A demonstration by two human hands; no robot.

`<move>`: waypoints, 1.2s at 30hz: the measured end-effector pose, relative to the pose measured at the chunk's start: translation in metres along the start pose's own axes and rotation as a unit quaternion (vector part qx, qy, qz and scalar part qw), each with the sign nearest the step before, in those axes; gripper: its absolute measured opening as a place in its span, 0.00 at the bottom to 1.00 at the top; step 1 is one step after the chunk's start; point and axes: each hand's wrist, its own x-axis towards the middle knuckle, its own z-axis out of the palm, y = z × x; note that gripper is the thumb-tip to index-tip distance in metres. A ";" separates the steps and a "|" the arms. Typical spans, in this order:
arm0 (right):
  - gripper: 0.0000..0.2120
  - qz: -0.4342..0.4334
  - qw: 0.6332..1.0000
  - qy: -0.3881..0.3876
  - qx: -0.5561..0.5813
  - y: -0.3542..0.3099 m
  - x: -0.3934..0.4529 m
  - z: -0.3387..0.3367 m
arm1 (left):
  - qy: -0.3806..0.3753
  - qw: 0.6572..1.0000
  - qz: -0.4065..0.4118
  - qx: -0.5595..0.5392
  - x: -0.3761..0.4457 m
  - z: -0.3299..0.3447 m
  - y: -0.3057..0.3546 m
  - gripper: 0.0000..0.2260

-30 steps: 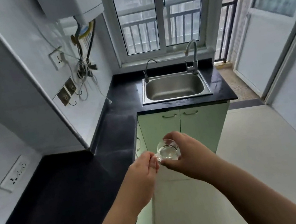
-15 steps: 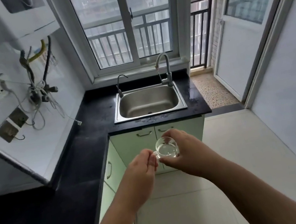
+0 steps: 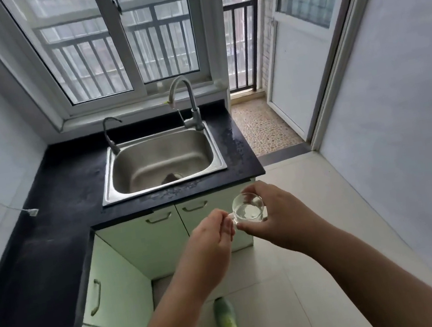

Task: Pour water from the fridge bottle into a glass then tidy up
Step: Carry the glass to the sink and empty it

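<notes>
A person stood in a narrow kitchen, looking down at both hands held out in front of them at about counter height. The right hand (image 3: 280, 218) wrapped around a small clear glass (image 3: 248, 208), fingers curled around its far side and thumb along the near side. The glass was upright, held in the air over the pale tiled floor (image 3: 325, 273), in front of the cupboard doors and short of the counter edge. It held a little clear water. The left hand (image 3: 213, 244) met the glass from the left, its fingertips pinching the small handle on that side.

Ahead, a black countertop (image 3: 53, 194) ran in an L shape along the left wall and under the window. A steel sink (image 3: 163, 166) was set into it, with a tall curved tap (image 3: 184, 95) at its back right corner and a smaller thin tap (image 3: 110, 135) at its back left. The counter around the sink looked speckled with wet marks. Pale green cupboards (image 3: 142, 240) sat beneath the counter. Behind the sink was a white-framed window (image 3: 117, 46) with bars outside. To the right, a white door (image 3: 300, 45) stood open onto a pebbled balcony floor. One foot in a green shoe (image 3: 227, 320) showed below the arms.
</notes>
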 end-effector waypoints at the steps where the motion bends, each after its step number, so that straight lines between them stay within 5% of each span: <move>1: 0.27 0.007 1.000 0.003 -0.002 0.007 0.011 -0.002 | -0.006 1.000 0.003 -0.001 0.015 0.003 0.000 0.12; 18: 0.27 0.097 0.993 0.061 0.017 0.075 0.262 -0.035 | -0.074 0.995 0.071 0.015 0.317 -0.013 -0.009 0.11; 36: 0.31 0.007 0.996 -0.084 0.030 0.186 0.512 -0.043 | 0.006 0.995 -0.099 -0.012 0.532 0.020 -0.043 0.11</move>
